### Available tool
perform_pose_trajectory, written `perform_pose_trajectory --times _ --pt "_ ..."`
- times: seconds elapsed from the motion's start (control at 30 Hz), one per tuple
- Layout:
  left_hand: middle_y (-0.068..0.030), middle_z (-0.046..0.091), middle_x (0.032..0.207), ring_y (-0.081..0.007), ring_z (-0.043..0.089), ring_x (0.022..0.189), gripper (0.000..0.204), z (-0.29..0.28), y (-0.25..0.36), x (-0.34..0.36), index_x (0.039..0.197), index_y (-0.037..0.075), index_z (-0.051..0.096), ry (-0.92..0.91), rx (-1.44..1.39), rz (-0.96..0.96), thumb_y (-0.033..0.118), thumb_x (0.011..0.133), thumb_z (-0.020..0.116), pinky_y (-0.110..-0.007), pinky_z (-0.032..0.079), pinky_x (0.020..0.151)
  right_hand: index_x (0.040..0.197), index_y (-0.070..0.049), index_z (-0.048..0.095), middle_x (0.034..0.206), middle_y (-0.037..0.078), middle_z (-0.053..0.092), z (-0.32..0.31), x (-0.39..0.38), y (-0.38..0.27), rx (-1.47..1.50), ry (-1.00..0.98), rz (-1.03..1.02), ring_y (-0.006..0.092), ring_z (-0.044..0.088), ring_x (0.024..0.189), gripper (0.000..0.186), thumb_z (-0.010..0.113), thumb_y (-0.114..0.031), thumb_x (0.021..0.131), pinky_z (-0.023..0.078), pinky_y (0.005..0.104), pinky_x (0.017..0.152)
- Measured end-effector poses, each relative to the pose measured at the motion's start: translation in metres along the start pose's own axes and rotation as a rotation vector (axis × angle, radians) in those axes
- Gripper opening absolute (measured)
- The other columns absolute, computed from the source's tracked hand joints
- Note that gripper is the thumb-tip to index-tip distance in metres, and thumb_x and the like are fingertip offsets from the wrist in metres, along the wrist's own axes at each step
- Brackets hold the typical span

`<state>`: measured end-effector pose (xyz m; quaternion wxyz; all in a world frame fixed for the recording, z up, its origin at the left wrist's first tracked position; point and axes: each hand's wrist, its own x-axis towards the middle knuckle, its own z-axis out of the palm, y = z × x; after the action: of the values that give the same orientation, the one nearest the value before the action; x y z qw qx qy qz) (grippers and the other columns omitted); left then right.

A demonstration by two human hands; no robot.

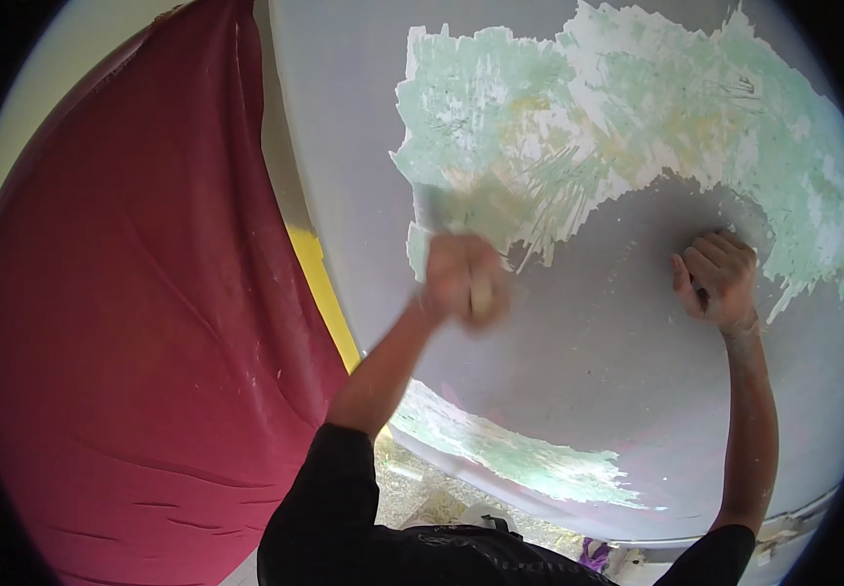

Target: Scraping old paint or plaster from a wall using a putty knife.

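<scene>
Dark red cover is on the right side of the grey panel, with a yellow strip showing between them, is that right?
Not quite: the head view shows the dark red cover on the left side of the grey panel, not the right. The yellow strip does show between them.

I get soft, moderately bright light, its source unclear to me. The bare left hand [466, 280] is smeared by motion blur; the bare right hand [720, 276] looks sharper, with dim shading on the smooth grey curved panel [578, 332] just above its fingers. Below the left fingers, the ragged pale-green-and-white strip [519, 459] shines brightest. Far outward, fisheye bending meets black corners.
</scene>
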<state>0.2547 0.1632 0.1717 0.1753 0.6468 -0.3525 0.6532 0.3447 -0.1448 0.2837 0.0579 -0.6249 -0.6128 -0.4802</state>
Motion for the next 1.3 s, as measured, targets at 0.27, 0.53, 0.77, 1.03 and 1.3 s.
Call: perform_pose_trajectory --times 0.27,0.53,0.77,1.03,1.3 --pt "-0.0063 0.043 0.052 -0.0262 0.044 0.042 0.018 -0.015 -0.002 -0.007 0.056 0.008 0.046 -0.082 -0.023 -0.061 0.008 0.053 0.064 -0.034 0.033 0.041 0.056 -0.009 0.041 0.053 0.005 0.039 -0.004 0.002 0.0 -0.01 0.018 -0.034 0.0232 0.044 0.047 0.033 0.067 -0.004 0.075 0.036 0.0338 0.047" --pt "-0.0086 0.041 0.053 -0.0266 0.042 0.04 0.022 -0.019 -0.022 -0.024 0.056 0.009 0.043 -0.052 0.23 -0.022 0.008 0.059 0.064 -0.035 0.032 0.037 0.056 -0.009 0.04 0.053 0.005 0.039 -0.006 0.001 -0.003 0.011 0.025 -0.022 0.0231 0.043 0.047 0.033 0.066 -0.004 0.076 0.034 0.034 0.046" --pt "-0.0082 0.043 0.054 -0.0254 0.047 0.045 0.021 -0.024 0.002 -0.021 0.057 0.008 0.044 -0.086 0.033 -0.473 0.013 0.056 0.064 -0.031 0.036 0.041 0.055 -0.009 0.04 0.052 0.005 0.039 -0.005 -0.002 -0.003 -0.014 -0.003 0.003 0.0228 0.042 0.046 0.034 0.066 -0.005 0.076 0.034 0.0341 0.046" --pt "-0.0067 0.036 0.054 -0.0245 0.04 0.043 0.019 -0.028 0.005 -0.017 0.057 0.006 0.039 0.056 -0.05 -0.076 0.003 0.049 0.057 -0.032 0.028 0.041 0.055 -0.007 0.038 0.052 0.006 0.036 -0.003 0.003 0.001 0.04 0.023 -0.024 0.0249 0.039 0.045 0.033 0.064 -0.003 0.076 0.03 0.0361 0.046" --pt "-0.0077 0.041 0.056 -0.0257 0.041 0.043 0.02 -0.022 0.011 -0.013 0.057 0.007 0.041 0.029 0.034 -0.089 0.002 0.054 0.06 -0.034 0.027 0.041 0.055 -0.008 0.04 0.052 0.006 0.037 -0.006 0.002 0.002 0.029 0.003 -0.034 0.0243 0.039 0.044 0.033 0.066 -0.003 0.075 0.032 0.0356 0.045"
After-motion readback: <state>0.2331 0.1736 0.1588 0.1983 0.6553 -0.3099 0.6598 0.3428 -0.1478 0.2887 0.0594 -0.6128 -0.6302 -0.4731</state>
